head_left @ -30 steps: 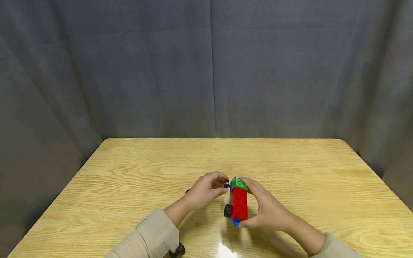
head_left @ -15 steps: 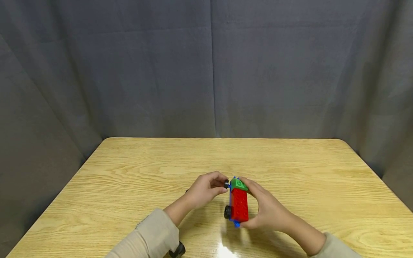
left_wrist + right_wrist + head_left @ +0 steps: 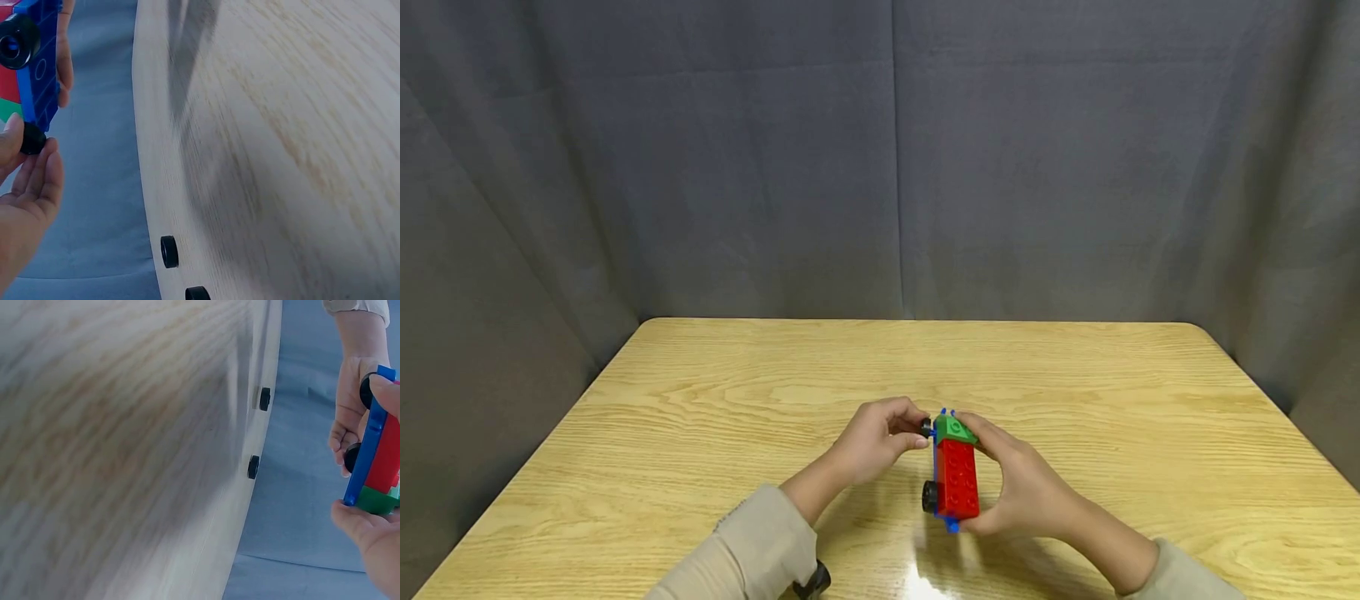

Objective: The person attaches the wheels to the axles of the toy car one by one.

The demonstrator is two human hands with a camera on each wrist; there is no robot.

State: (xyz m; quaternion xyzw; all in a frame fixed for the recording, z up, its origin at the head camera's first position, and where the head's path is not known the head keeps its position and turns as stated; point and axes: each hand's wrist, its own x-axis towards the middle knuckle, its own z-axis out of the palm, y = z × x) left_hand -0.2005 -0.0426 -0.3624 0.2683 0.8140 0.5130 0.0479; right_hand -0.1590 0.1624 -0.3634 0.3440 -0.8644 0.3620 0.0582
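Observation:
My right hand grips a toy brick car by its two ends, fingers at the green end and thumb at the near end. The car has a blue base, a red brick and a green sloped brick. One black wheel sits on its left side near the thumb end. With thumb and fingertips, my left hand pinches a second black wheel against the blue axle stub at the green end. The car is held above the table, and its right side is mostly hidden by my right hand.
Two loose black wheels stand on the wooden table: one wheel and another wheel in the right wrist view. In the head view a black wheel shows beside my left sleeve. A grey curtain hangs behind the table.
The car's near end has dipped slightly toward me, while both hands keep their holds. A black bit beside my left wrist, seen earlier, is now hidden.

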